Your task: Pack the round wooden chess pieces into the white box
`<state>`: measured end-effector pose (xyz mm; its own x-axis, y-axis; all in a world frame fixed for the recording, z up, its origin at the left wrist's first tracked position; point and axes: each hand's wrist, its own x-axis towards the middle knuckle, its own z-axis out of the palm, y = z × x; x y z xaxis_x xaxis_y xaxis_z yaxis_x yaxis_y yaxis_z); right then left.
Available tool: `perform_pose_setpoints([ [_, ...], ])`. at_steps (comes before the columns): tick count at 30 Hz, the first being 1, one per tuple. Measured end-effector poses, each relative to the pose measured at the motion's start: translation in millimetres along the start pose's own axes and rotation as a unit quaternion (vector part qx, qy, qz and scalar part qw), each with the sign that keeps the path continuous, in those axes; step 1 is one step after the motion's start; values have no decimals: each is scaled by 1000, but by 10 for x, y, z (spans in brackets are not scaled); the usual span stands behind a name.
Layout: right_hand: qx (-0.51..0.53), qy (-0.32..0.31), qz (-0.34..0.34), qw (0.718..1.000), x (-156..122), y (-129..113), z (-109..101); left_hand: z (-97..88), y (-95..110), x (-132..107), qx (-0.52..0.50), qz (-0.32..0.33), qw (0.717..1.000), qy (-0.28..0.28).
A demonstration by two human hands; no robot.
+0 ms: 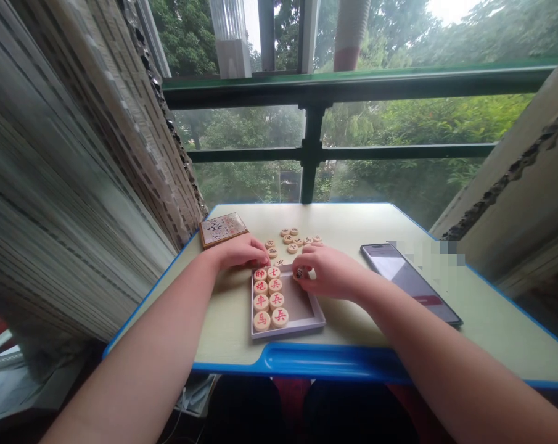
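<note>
A shallow grey box tray (306,317) lies on the desk before me, with several round wooden chess pieces (269,296) with red characters set in two columns on its left side. My right hand (332,271) hovers over the tray's far right corner, fingers pinched on one chess piece (299,272) with dark marking. My left hand (244,251) rests at the tray's far left corner, fingers curled on the desk; what is under them is hidden. Several loose pieces (291,239) lie scattered beyond the tray.
The box lid (222,229) lies at the far left of the pale desk with a blue rim (325,364). A phone (408,280) lies face up on the right. Blinds hang at left; a window with green bars is straight ahead.
</note>
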<state>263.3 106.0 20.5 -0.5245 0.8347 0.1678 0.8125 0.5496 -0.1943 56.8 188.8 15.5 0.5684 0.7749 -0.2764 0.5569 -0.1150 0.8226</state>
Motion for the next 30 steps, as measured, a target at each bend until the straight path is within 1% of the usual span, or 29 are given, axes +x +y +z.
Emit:
perform_pose_setpoints([
  [4,-3,-2,2,1000,0,21,5,5,-11,10,7,-5,1000,5],
  [8,-4,12,-10,1000,1,36,15,-1,-33,27,11,2,1000,0],
  [11,-3,18,-4,1000,0,24,-1,3,-25,27,7,-4,1000,-2],
  [14,-5,13,3,1000,1,11,-9,10,-18,25,8,-11,1000,5],
  [22,-6,10,-18,1000,11,43,38,-6,-64,54,10,3,1000,3],
  [30,6,-8,5,1000,16,25,4,-5,-37,22,9,-2,1000,-1],
])
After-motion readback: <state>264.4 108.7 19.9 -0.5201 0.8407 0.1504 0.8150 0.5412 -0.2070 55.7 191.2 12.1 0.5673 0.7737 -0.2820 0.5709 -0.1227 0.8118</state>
